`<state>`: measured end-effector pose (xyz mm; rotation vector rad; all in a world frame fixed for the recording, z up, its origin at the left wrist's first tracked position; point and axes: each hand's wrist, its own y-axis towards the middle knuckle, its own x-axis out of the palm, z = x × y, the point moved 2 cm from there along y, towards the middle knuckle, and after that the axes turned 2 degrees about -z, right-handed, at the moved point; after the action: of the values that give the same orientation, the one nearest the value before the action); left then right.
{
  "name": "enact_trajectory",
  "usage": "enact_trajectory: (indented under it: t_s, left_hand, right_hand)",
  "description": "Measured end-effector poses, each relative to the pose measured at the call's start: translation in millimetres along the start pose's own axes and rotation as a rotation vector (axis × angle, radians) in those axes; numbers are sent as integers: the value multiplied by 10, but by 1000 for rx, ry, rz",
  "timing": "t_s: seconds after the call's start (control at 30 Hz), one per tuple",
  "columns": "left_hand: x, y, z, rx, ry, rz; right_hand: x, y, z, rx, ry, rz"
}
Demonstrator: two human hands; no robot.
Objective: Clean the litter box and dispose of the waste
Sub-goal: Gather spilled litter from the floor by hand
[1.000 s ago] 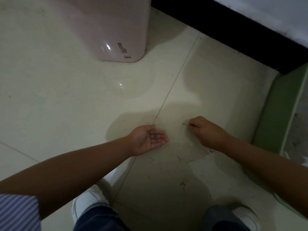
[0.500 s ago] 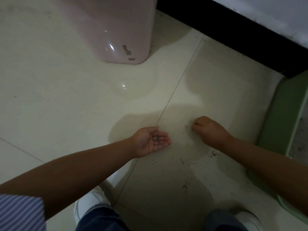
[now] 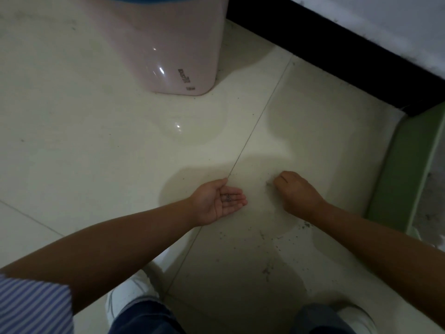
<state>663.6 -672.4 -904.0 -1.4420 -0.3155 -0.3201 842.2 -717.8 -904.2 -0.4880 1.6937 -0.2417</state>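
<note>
Left hand (image 3: pixel 218 201) turned palm up, fingers straight and relaxed and pointing right, forearm reaching in bare from the lower left out of a striped sleeve. Right hand (image 3: pixel 297 192) turned knuckles up, fingers curled under and drawn together at the tips (whether pinching anything cannot be told), forearm stretching in from the lower right. Hands near each other but apart, both held low at about the same level.
</note>
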Motion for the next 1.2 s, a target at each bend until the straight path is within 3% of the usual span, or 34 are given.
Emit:
enact_trajectory:
  t_s: [0.03, 0.1, 0.23, 0.43, 0.63, 0.83, 1.03, 1.13, 1.2]
  left_hand:
    - [-4, -2, 2, 2, -13, -1]
    - [-2, -1, 7, 8, -39, -2]
    - [69, -24, -4, 21, -76, -27]
    - [103, -124, 111, 73, -123, -51]
    - [328, -420, 554, 256, -241, -137]
    - [974, -1078, 1153, 504, -350, -293]
    - [1482, -1881, 1639, 704, -418, -443]
    - [1514, -2143, 1990, 892, -439, -385]
    - [1417, -2205, 2221, 1067, -366, -228]
  right_hand:
    - [6, 1, -19, 79, 131, -19]
    - [-75, 46, -59, 202, 443, 93]
    - [-235, 52, -294, 179, 725, -5]
    - [-323, -5, -87, 220, 532, 122]
    - [-731, 169, 87, 145, 329, 387]
    - [-1728, 446, 182, 182, 306, 629]
    - [-2828, 626, -57, 55, 296, 815]
    - [-3077, 725, -317, -18, 251, 838]
    - [-3162, 811, -424, -35, 284, 793]
